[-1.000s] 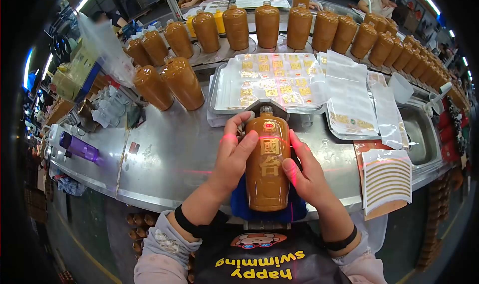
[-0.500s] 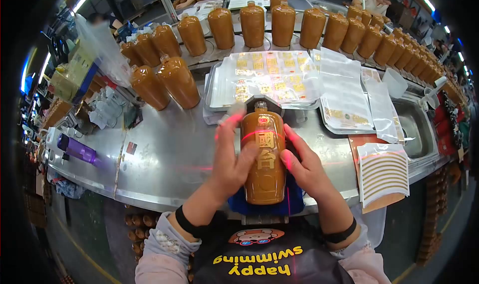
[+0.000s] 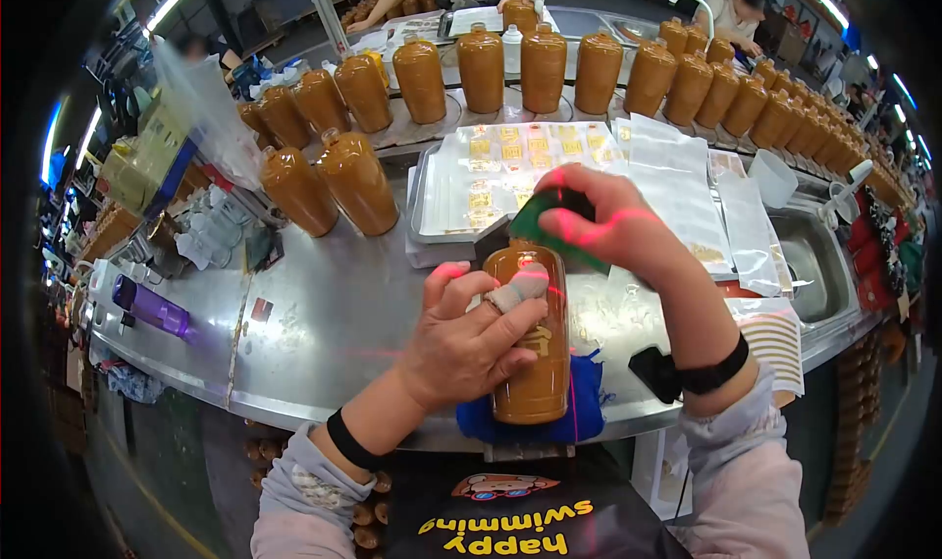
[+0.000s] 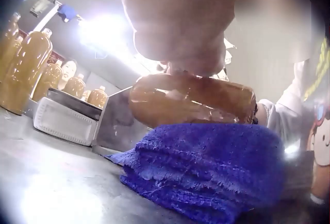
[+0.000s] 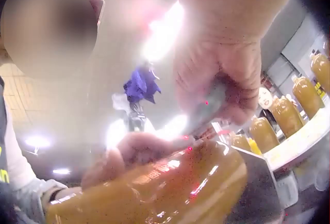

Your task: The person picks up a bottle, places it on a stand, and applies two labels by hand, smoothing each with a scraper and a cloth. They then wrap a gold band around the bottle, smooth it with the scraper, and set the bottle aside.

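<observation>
A brown ceramic bottle (image 3: pixel 535 363) lies on its side on a blue cloth (image 3: pixel 589 412) at the near edge of the steel bench. My left hand (image 3: pixel 471 338) grips it from above, fingers curled over its upper body and covering the gold characters. My right hand (image 3: pixel 589 215) is raised above the bottle's neck and pinches a green flat piece (image 3: pixel 535 227). In the left wrist view the bottle (image 4: pixel 191 100) rests on the cloth (image 4: pixel 206 167) under my palm. The right wrist view shows the bottle (image 5: pixel 170 193) just below my right hand (image 5: pixel 221 74).
A steel tray (image 3: pixel 427 191) of gold label sheets lies behind the bottle. Rows of the same brown bottles (image 3: pixel 481 68) stand along the back and left. Clear sheets (image 3: pixel 687 186), a sink (image 3: pixel 814 255), a strip-label pad (image 3: pixel 780 338) and a purple bottle (image 3: pixel 147 304) are around.
My right hand left the bottle's side, rose toward the tray and now holds a green piece. My left hand shifted from the bottle's side onto its top.
</observation>
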Motion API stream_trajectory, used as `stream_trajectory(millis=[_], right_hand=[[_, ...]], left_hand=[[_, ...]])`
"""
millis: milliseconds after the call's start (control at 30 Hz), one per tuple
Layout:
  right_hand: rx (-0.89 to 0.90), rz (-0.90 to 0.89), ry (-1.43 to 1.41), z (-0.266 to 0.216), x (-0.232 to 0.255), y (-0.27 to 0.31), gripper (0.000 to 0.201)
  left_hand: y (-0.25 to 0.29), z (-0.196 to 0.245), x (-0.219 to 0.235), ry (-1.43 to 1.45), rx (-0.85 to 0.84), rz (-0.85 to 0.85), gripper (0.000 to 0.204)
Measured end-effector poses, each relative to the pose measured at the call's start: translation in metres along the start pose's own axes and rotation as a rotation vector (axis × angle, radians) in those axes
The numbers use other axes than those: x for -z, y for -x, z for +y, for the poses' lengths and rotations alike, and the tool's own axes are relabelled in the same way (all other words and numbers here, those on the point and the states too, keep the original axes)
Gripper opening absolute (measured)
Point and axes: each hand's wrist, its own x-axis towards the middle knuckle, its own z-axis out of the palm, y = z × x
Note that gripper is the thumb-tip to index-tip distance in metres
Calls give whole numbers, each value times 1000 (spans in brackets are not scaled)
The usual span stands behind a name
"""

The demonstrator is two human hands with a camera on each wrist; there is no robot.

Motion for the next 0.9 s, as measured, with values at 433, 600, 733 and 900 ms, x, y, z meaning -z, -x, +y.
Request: stream_trajectory(millis=[433,600,733,900], right_hand=[[-252,529,-577,23,-35,68,24],[-292,542,-646,21,-37,84,23],[-304,569,-658,22,-34,90,25],[-281,485,-516,18,-26,91,26]], left_hand=[[-18,-29,1,231,10,-183,51],[-28,-36,-16,444,79,-83,48],[-29,-36,-9,272,-32,-153,49],[-21,-22,0,55,-111,-187,51]])
